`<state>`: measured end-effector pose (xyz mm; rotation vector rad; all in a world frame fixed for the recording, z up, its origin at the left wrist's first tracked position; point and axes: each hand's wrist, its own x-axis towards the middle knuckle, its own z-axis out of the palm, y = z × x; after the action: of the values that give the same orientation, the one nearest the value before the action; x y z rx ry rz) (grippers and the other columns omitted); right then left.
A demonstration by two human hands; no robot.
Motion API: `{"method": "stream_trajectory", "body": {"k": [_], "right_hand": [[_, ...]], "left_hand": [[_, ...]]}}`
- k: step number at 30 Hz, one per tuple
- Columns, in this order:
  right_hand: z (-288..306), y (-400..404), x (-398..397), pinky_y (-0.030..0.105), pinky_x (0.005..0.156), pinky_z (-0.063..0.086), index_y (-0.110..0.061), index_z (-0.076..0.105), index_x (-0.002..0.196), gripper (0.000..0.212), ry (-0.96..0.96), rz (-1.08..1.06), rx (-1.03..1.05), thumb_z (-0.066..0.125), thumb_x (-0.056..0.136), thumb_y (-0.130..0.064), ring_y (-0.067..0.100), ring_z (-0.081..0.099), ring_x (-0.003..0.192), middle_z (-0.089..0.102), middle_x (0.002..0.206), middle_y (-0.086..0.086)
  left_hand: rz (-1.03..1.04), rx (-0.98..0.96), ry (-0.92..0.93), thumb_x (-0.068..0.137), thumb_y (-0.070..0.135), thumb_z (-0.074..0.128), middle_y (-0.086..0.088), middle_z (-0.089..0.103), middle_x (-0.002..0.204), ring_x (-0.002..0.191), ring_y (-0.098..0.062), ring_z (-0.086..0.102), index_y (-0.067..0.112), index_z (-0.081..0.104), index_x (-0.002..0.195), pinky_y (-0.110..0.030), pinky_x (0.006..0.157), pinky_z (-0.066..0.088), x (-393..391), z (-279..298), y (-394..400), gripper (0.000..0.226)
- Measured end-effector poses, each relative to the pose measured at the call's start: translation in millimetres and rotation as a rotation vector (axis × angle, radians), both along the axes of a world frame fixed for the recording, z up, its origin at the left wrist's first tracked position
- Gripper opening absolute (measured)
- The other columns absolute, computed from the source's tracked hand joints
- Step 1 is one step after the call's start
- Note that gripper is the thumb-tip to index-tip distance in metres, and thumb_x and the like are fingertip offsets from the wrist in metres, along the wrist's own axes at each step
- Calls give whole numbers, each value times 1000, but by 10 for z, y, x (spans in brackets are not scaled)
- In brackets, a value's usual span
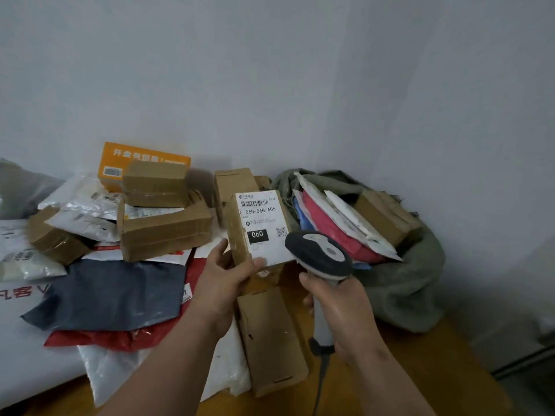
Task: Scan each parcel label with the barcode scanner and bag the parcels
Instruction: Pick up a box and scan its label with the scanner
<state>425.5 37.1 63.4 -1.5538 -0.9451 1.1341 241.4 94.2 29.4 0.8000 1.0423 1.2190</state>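
My left hand (223,276) grips a small cardboard parcel (237,232) by its lower edge and holds it up above the table. Its white label (264,223) with a barcode and the number 060 faces me. My right hand (336,307) is closed around the handle of a grey and white barcode scanner (319,255). The scanner's head sits just right of the label's lower corner. A green sack (411,274) lies open at the right with several parcels inside it.
A pile of cardboard boxes (163,226), an orange box (141,159) and plastic mailers in dark blue (111,292), red and white covers the table's left. A long flat carton (270,337) lies below my hands. A grey wall stands behind. The scanner's cable (321,382) hangs down.
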Motion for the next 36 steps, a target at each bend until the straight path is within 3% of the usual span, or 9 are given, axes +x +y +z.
{"method": "stream_trajectory", "body": {"k": [2,6,9,12,17,21,25,32,36], "right_hand": [[-28,32,166,22,52,47,-16,69,94,18,3,-73,-3,77,84,-28,3,64,52,69,60,-5],[-35,229,525,30,59,47,-17,68,90,15,0,-156,23,76,85,-30,10,65,56,68,59,-6],[-60,411,860,34,61,49,-22,68,95,13,55,-186,48,75,85,-26,15,66,64,69,63,-5],[-92,603,1281,25,58,44,-21,65,100,20,50,-206,48,75,84,-28,1,63,56,68,61,-14],[-172,998,1948,22,57,43,-28,63,101,21,45,-246,38,76,85,-26,6,65,64,69,72,-4],[-278,1301,2289,24,59,43,-31,61,98,21,75,-230,6,76,85,-23,15,65,76,68,83,1],[-399,1521,2459,18,55,44,-32,62,95,20,73,-201,-15,76,84,-24,6,65,65,68,78,-4],[-527,1801,2536,20,55,42,-31,61,99,22,69,-173,-55,77,84,-25,7,64,67,69,77,-3],[-570,1828,2511,25,59,42,-30,62,95,19,90,-165,-80,77,84,-25,13,65,72,68,74,-1]], "left_hand": [[-15,-12,18,46,34,96,4,69,124,106,-21,70,37,42,140,-41,87,58,188,85,112,108],[-75,31,78,51,40,90,10,62,126,98,-10,70,37,38,145,-20,64,57,671,320,389,108],[-81,44,148,61,39,87,5,60,132,109,-14,66,33,36,147,-33,83,60,1152,422,665,100],[-71,33,245,74,38,84,1,58,137,114,-18,62,31,35,147,-40,96,55,1694,477,998,88],[-22,74,533,72,57,79,-2,53,138,117,-21,59,27,40,144,-44,98,53,2449,423,1552,87],[-56,12,974,75,77,60,-7,40,140,122,-29,51,23,43,141,-49,99,50,2795,214,1864,87],[-101,-48,1333,81,84,39,-8,38,140,124,-30,46,18,58,130,-46,99,45,2917,-10,2056,85],[-48,33,1215,87,68,53,2,62,114,101,-21,62,26,57,118,-50,93,48,3093,-28,2240,52],[-101,53,1090,97,57,45,-5,58,136,119,-26,57,22,45,143,-38,98,45,3095,-12,2284,58]]}}
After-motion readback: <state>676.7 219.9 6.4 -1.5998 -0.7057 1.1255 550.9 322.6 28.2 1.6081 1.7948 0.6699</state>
